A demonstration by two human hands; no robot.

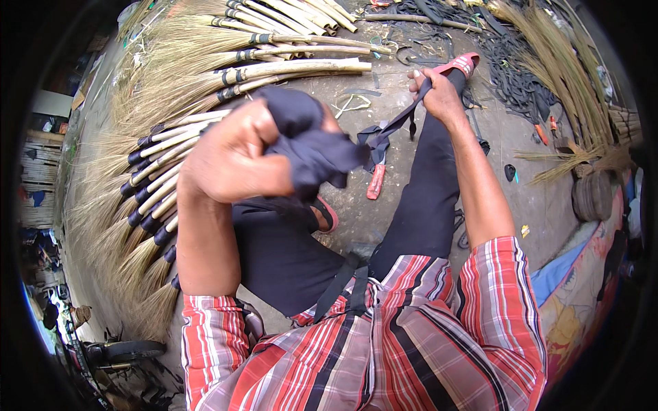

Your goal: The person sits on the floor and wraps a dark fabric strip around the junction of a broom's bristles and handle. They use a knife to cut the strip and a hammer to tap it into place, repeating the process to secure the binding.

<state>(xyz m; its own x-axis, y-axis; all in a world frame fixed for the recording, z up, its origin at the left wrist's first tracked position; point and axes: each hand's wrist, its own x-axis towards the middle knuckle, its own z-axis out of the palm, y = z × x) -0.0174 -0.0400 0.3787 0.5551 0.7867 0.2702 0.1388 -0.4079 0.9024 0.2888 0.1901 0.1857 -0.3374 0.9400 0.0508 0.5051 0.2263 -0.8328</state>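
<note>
My left hand (240, 154) is raised close in front of me, slightly blurred, its fingers closed around a bunched wad of dark cloth (312, 154). From the wad a narrow dark strip (397, 123) runs up and away to my right hand (441, 96). That hand pinches the strip's far end above my outstretched right leg, near the pink sandal (462, 65). On the ground between my legs lies a red-wrapped handle (375, 181) beside more dark strips; its other end is hidden.
Grass brooms (164, 198) with pale sticks lie in rows on the left. A heap of black strips (517, 82) covers the ground at upper right, near loose grass bundles (565, 68). Red-handled tools (541, 133) lie beside the heap. A wheel (133, 351) shows at lower left.
</note>
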